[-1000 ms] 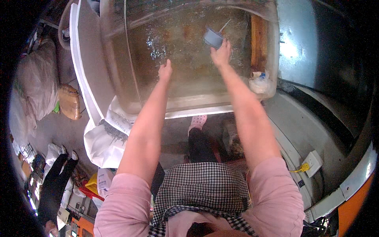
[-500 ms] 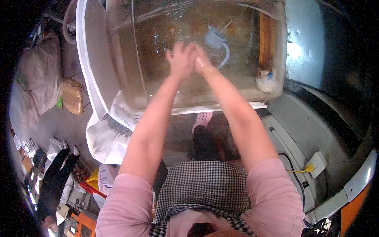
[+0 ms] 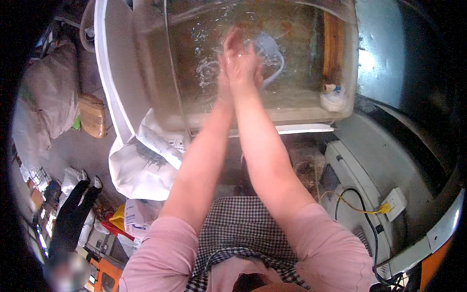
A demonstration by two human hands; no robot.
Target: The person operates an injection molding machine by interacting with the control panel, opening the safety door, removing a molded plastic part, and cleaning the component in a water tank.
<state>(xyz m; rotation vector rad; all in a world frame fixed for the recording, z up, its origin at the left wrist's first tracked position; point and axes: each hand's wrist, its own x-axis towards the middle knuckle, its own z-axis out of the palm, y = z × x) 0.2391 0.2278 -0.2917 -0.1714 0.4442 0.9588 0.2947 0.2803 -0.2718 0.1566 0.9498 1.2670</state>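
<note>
My left hand (image 3: 225, 75) and my right hand (image 3: 243, 67) are pressed together over a tank of water (image 3: 277, 115). The right lies across the left and hides much of it. Both are wet and a little blurred; the fingers that show are stretched out, and neither hand holds an object. Just beyond them a pale blue-grey dipper (image 3: 266, 45) with a curved handle sits in the water, partly covered by my fingers. Ripples and splashes break the surface to the left of my hands.
A wooden board (image 3: 332, 48) runs along the tank's right wall, with a whitish plastic bundle (image 3: 333, 100) near its corner. White sacking (image 3: 141, 168) hangs at the tank's near left. A yellow plug (image 3: 385, 208) and cable are at right. Another person's dark-trousered legs (image 3: 73, 211) show far left.
My hands have come closer together, the right now overlapping the left. The left forearm has swung inward to the right. New splashes show left of my hands, and the dipper is more covered.
</note>
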